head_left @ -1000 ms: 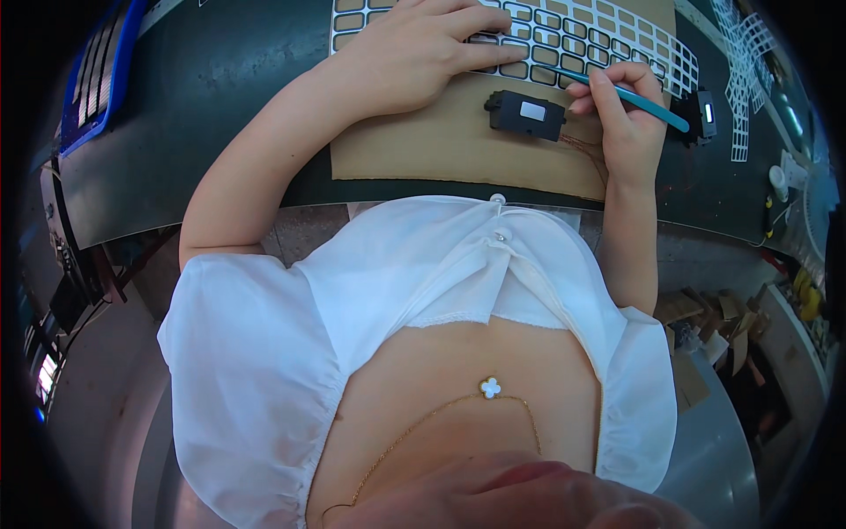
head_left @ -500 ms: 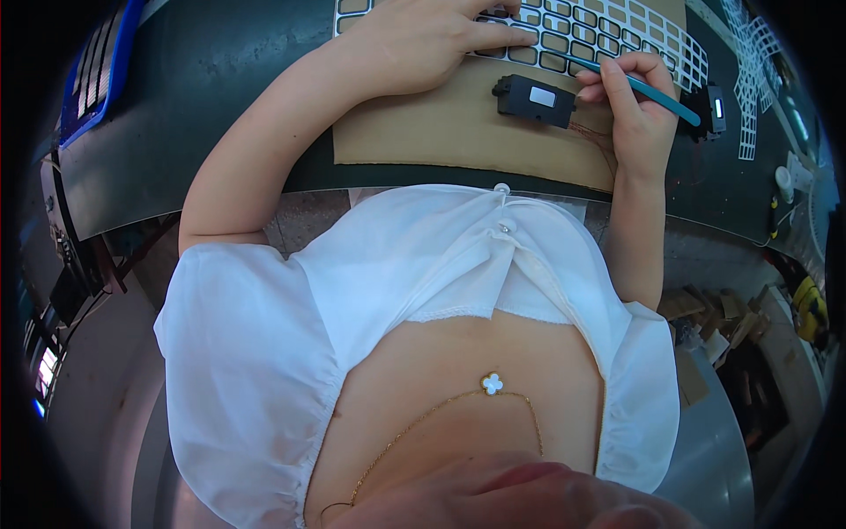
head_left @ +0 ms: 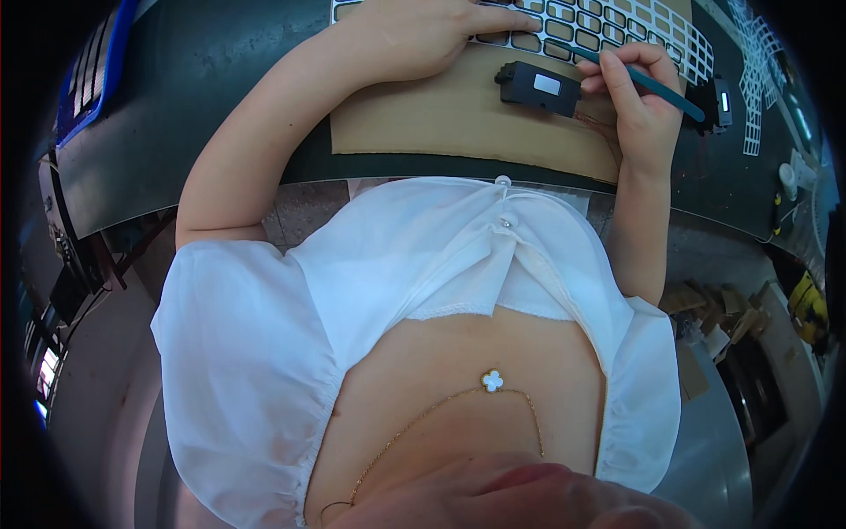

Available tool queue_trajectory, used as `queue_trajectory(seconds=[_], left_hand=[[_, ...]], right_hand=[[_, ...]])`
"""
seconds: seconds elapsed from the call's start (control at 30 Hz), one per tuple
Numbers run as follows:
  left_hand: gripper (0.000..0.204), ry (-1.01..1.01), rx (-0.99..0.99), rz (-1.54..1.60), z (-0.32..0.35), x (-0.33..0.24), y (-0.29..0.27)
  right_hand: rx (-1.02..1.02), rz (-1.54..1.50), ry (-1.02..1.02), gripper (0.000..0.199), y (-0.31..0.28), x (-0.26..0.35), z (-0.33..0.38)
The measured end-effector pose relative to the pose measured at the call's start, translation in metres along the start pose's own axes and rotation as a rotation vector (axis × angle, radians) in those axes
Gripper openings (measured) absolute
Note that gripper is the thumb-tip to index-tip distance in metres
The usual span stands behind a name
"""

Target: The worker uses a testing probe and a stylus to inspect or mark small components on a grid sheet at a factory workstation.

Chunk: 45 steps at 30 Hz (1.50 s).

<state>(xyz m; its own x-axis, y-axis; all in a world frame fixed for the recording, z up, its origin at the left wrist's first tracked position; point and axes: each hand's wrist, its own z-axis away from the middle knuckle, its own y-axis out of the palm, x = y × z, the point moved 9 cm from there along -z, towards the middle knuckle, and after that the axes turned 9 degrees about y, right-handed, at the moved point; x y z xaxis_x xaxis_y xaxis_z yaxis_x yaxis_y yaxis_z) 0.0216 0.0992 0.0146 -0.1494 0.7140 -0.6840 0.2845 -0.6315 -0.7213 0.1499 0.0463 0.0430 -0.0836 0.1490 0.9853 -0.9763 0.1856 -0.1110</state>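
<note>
Pressed flat near the top edge, my left hand (head_left: 423,37) has its index finger stretched out on a white sheet with rows of black rounded rectangular frames (head_left: 608,26). My right hand (head_left: 648,101) pinches teal tweezers (head_left: 663,92), whose tips touch or hover just over that sheet beside my left fingertip. Contact at the tips is too fine to make out. Between my hands and nearer to me lies a black box-shaped module with a pale label (head_left: 520,93), thin wires trailing to its right. Beneath it all is a brown cardboard sheet (head_left: 423,123).
A second black module (head_left: 712,104) lies right of my right hand. Farther right are white lattice strips (head_left: 752,123) and a small white round object (head_left: 787,179). At the far left sits a blue tray (head_left: 110,75) on the dark tabletop (head_left: 189,115). Boxes stand below right.
The picture has shifted slightly, moving the table things up a little. Both hands keep nearly the same pose, and the tweezers remain at the sheet near my left finger.
</note>
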Motion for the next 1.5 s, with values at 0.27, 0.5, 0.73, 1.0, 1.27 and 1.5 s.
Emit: queue_trajectory(seconds=[0.27,0.5,0.73,1.0,1.27,1.5], left_hand=[[0.028,-0.052,0.012,0.046,0.002,0.001,0.002],[0.028,-0.056,-0.047,-0.029,0.009,-0.014,-0.007],[0.027,-0.3,0.01,0.166,0.012,-0.006,-0.003],[0.028,-0.354,0.116,0.077,0.014,0.014,0.005],[0.027,-0.264,-0.218,0.855,0.011,0.025,0.034],[0.028,0.332,-0.232,0.233,0.001,-0.021,-0.018]], right_hand=[[-0.02,0.028,-0.012,0.007,-0.001,0.002,0.0],[0.054,-0.011,-0.07,0.008,0.003,0.003,0.002],[0.049,-0.181,-0.101,0.008,0.0,0.007,0.003],[-0.033,0.067,-0.022,0.01,-0.002,0.003,0.003],[0.085,-0.02,-0.14,0.011,0.006,0.008,0.007],[0.129,-0.251,-0.349,0.009,-0.013,0.028,0.02]])
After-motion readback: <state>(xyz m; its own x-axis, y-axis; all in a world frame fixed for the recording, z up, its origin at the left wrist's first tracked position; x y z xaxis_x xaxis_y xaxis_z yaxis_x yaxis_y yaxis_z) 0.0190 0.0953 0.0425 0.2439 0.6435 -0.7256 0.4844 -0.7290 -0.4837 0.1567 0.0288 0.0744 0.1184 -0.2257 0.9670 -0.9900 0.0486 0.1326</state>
